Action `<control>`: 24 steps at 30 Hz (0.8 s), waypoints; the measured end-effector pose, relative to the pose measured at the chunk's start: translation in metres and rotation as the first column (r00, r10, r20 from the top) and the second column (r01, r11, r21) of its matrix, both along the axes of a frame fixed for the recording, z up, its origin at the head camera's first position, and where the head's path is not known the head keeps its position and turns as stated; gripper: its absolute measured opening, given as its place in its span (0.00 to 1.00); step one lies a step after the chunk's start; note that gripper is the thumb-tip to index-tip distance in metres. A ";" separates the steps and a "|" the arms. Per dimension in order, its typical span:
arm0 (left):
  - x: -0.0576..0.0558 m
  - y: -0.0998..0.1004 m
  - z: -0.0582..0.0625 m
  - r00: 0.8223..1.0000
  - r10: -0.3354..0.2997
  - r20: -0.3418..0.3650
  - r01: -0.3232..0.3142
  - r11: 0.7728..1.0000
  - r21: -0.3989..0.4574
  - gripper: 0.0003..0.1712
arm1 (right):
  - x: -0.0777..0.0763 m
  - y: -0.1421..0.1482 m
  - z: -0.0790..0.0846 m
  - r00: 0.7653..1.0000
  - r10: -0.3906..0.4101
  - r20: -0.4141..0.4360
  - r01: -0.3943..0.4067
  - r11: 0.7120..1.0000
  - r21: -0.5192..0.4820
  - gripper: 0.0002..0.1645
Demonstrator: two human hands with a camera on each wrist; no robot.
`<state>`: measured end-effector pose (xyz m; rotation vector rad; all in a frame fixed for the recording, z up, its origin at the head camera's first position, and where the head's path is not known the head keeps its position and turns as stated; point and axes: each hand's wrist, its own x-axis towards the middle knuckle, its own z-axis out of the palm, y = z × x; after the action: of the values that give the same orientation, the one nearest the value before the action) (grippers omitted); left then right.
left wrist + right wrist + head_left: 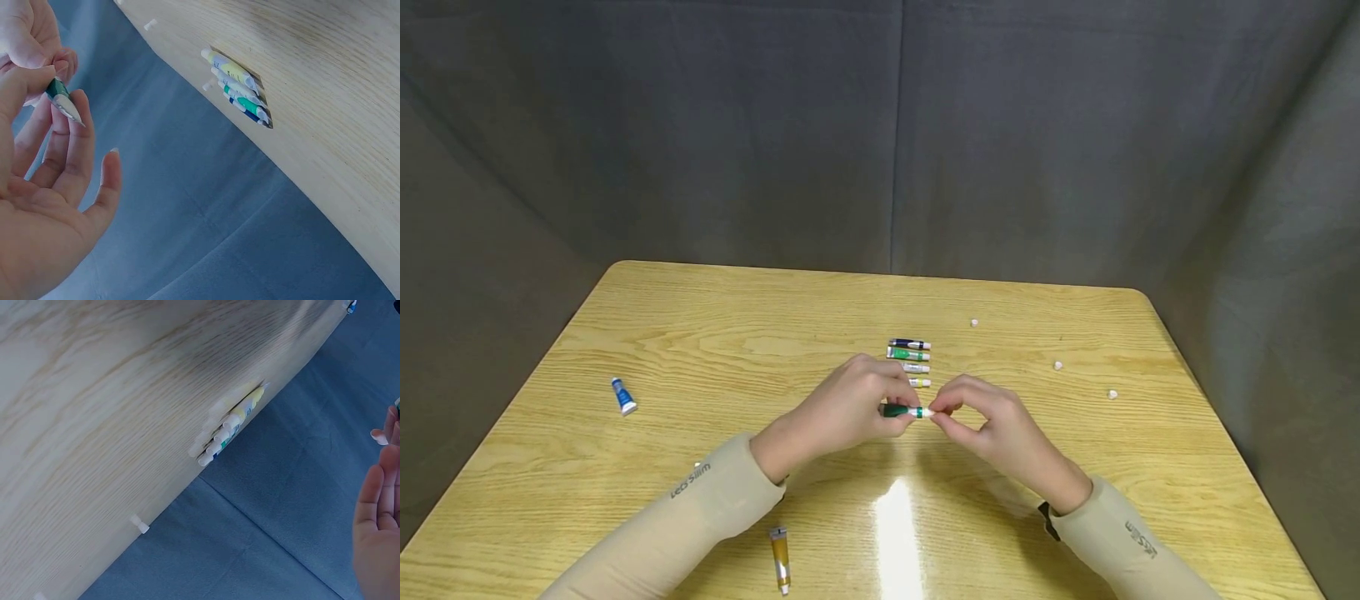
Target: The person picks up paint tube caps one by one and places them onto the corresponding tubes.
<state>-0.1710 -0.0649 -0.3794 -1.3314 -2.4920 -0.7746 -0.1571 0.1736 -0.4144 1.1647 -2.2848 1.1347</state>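
Nearest, a gold tube (780,557) is lying at seven o'clock from the dark green tube (894,411), which the left hand (848,402) is pinching, the right hand (1002,425) pinching its white cap (927,412); beyond, at twelve o'clock, four tubes (908,355) are lying in a row

- White glare on the near middle of the table (1037,333).
- Far cloth (700,150) dim.
- Soft shadows near the right hand (1000,421).
- Wrist views bluish; small print on the tubes (230,67) blurred.

left hand (853,400) holds a green tube (894,411); right hand (1004,427) pinches its white cap (927,412).
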 end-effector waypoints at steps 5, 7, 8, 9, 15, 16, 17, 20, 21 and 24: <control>0.001 0.001 0.001 1.000 0.007 -0.007 -0.007 1.000 -0.020 0.03 | 0.001 0.000 0.000 0.999 0.015 -0.035 -0.015 1.000 -0.013 0.15; 0.001 0.002 0.001 1.000 0.009 -0.009 -0.009 1.000 -0.027 0.03 | 0.001 0.000 0.000 0.999 0.017 -0.032 -0.017 1.000 -0.011 0.14; 0.001 0.002 0.001 1.000 0.009 -0.009 -0.009 1.000 -0.029 0.03 | 0.001 0.000 0.000 0.999 0.018 -0.029 -0.018 1.000 -0.008 0.14; 0.001 0.002 0.001 1.000 0.007 -0.009 -0.007 1.000 -0.029 0.03 | 0.001 0.000 0.000 0.999 0.018 -0.028 -0.019 1.000 -0.004 0.14; 0.001 0.000 0.000 1.000 -0.001 0.002 0.001 1.000 -0.016 0.03 | 0.001 0.005 0.000 1.000 -0.006 -0.029 0.007 1.000 0.028 0.16; 0.001 -0.001 0.000 1.000 0.000 0.005 0.000 1.000 -0.013 0.03 | 0.001 0.005 0.000 0.999 -0.009 -0.035 0.010 0.999 0.031 0.16; 0.001 -0.001 -0.001 1.000 0.001 0.005 -0.001 1.000 -0.011 0.03 | 0.001 0.006 0.000 0.999 -0.008 -0.042 0.009 1.000 0.030 0.17; 0.000 -0.002 -0.001 1.000 -0.001 0.015 0.001 1.000 -0.004 0.03 | 0.001 0.005 0.001 0.997 0.011 -0.073 -0.009 1.000 0.027 0.18; 0.001 -0.002 -0.001 1.000 -0.004 0.017 0.004 1.000 -0.002 0.03 | 0.001 0.005 0.001 0.996 0.021 -0.084 -0.019 0.999 0.028 0.19; 0.001 -0.001 -0.001 0.999 -0.021 0.029 0.021 1.000 0.008 0.04 | 0.002 0.003 0.001 0.996 0.036 -0.080 -0.033 0.999 0.036 0.16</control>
<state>-0.1703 -0.0660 -0.3801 -1.3556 -2.4989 -0.8125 -0.1553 0.1770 -0.4132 1.2448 -2.2403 1.0442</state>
